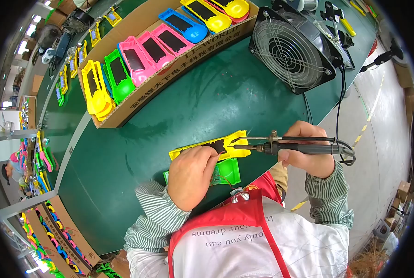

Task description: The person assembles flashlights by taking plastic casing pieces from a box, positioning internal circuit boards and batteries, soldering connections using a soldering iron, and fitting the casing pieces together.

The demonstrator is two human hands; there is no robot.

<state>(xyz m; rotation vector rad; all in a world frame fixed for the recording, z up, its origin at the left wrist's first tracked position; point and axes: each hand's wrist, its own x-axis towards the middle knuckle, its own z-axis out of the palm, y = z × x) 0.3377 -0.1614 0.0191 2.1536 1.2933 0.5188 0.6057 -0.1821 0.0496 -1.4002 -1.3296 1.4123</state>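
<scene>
In the head view my right hand (304, 150) is closed round a soldering iron (285, 148) with a thin metal feed tube along it. The iron's tip reaches into a yellow plastic casing (239, 150) with a dark panel inside, lying on the table. My left hand (192, 176) rests over the casing's near side, thumb and fingers pinched on a thin red wire (221, 154). Beside the yellow casing, nearer my body, lies a green casing (229, 170), partly under my left hand. A small round lamp-like part (240, 196) is wired to it by thin leads.
A long cardboard box (170, 69) at the back holds yellow, green, pink and blue casings. A black fan (290, 53) stands to its right, its cable hanging near my right hand. More casings (63, 81) line the left side. The green table's (109, 185) right edge runs under my right forearm.
</scene>
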